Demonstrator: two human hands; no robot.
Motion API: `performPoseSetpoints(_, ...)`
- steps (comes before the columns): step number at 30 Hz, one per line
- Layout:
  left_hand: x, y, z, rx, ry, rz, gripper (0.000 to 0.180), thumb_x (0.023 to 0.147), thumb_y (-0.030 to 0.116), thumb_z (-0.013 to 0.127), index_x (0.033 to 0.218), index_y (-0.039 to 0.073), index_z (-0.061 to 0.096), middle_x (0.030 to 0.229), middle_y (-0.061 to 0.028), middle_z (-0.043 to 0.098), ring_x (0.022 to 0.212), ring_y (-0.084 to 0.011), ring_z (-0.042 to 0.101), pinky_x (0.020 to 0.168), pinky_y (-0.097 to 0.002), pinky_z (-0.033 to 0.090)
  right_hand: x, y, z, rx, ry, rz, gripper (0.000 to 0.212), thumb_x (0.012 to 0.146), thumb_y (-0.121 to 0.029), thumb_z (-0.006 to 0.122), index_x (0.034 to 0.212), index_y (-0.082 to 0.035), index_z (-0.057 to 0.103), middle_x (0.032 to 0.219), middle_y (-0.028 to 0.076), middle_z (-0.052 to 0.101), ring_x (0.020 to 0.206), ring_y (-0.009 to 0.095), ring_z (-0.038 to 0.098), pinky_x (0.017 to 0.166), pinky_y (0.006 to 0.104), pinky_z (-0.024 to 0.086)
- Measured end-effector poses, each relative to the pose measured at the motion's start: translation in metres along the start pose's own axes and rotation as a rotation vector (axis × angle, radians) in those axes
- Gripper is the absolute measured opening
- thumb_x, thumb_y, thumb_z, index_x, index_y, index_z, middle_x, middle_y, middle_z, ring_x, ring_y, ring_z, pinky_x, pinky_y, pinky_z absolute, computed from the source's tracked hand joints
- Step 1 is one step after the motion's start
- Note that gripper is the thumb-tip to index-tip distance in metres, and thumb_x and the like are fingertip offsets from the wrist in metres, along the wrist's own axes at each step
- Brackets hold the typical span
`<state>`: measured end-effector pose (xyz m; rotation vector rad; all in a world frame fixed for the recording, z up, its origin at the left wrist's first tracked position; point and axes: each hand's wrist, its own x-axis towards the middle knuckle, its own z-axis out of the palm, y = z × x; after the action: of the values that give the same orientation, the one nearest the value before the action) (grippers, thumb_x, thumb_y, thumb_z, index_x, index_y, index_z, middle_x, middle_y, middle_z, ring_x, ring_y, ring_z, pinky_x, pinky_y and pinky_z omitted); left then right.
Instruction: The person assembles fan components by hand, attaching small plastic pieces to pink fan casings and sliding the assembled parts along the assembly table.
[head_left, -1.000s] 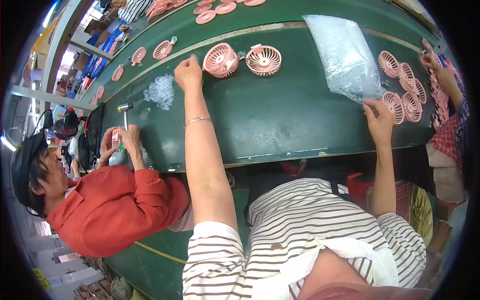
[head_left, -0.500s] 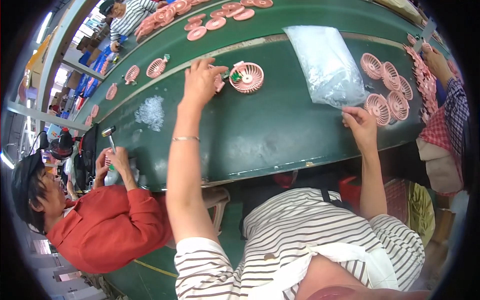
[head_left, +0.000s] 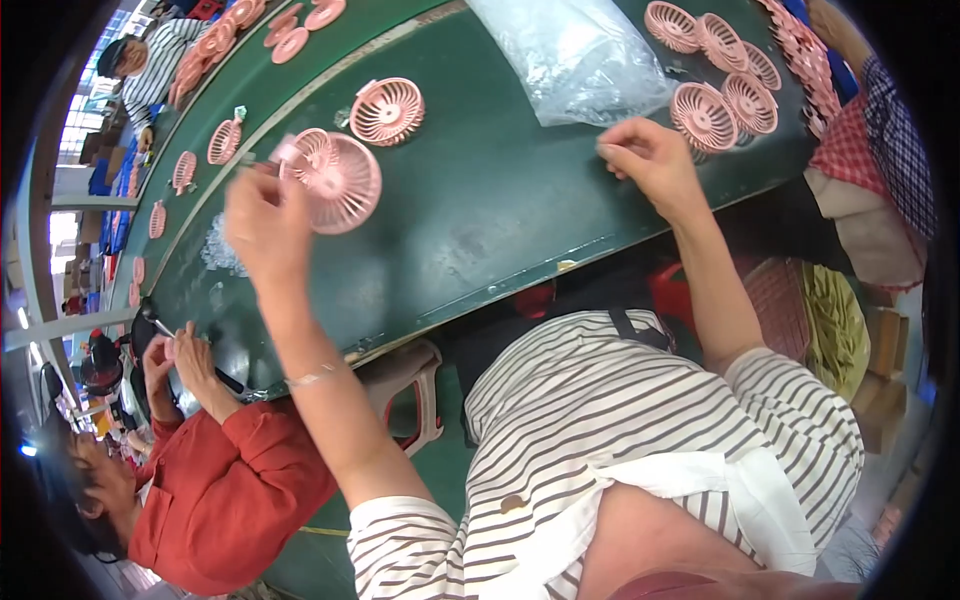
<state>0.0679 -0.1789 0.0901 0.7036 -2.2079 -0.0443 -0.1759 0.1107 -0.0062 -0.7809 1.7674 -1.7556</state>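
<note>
My left hand (head_left: 268, 220) is closed on the edge of a round pink slotted fan cover (head_left: 350, 190), raised above the green table and smeared by motion. Just beyond it lies another pink fan cover (head_left: 388, 112), slotted side showing, with a small pale piece beside it. My right hand (head_left: 655, 168) hovers over the table by the near end of a clear plastic bag (head_left: 575, 65). Its thumb and forefinger are pinched together; whatever may be between them is too small to make out. Several pink fan covers (head_left: 704, 116) lie beyond and right of that hand.
A heap of small clear pieces (head_left: 220, 250) is partly behind my left hand. At left, a co-worker in red (head_left: 230, 480) works with a hammer-like tool (head_left: 155, 318). More pink covers (head_left: 225, 140) line the green belt. Another person's arm (head_left: 840, 35) reaches in at far right.
The view has swung, shifting the table leftward and up. My left hand has lifted a pink fan cover and drawn it back and left. My right hand stays pinched near the bag.
</note>
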Motion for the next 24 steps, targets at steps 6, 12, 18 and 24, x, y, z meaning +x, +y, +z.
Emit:
performPoseSetpoints(6,-0.082,0.081,0.032,-0.282,-0.192,-0.418,0.02,0.077,0.012,0.064,0.092,0.001,0.057,0.077,-0.014,0.064,0.064,-0.0267,0.062,0.062,-0.0366,0.05,0.014,-0.004,0.044,-0.581,-0.023,-0.333,0.014,0.078,-0.004,0.066,0.091,-0.001,0.066,0.078,0.007,0.063,0.063,0.011,0.056,0.06,0.0241,0.046)
performPoseSetpoints(12,-0.091,0.088,0.02,0.012,-0.416,-0.46,0.036,0.076,0.02,0.066,0.109,0.006,0.058,0.097,-0.0137,0.062,0.081,-0.0268,0.061,0.07,-0.0369,0.049,0.016,0.002,0.048,-0.671,-0.003,-0.344,0.014,0.078,-0.004,0.066,0.092,-0.001,0.066,0.077,0.007,0.064,0.062,0.012,0.056,0.059,0.0247,0.046)
performPoseSetpoints(18,-0.084,0.061,0.039,-0.22,-0.218,-0.076,0.045,0.075,0.026,0.068,0.115,0.01,0.058,0.119,-0.0135,0.057,0.115,-0.0362,0.046,0.098,-0.0469,0.033,0.014,-0.01,0.042,-0.382,-0.052,-0.035,0.012,0.081,-0.002,0.065,0.092,0.002,0.065,0.078,0.003,0.065,0.068,0.007,0.059,0.063,0.0202,0.048)
performPoseSetpoints(24,-0.075,0.063,0.05,-0.285,-0.371,0.039,0.025,0.081,0.014,0.066,0.104,0.006,0.066,0.1,-0.011,0.066,0.094,-0.0262,0.061,0.088,-0.0383,0.044,0.006,-0.037,0.066,-0.146,-0.127,0.02,0.012,0.081,-0.002,0.065,0.092,0.004,0.065,0.079,0.006,0.065,0.068,0.009,0.062,0.062,0.021,0.051)
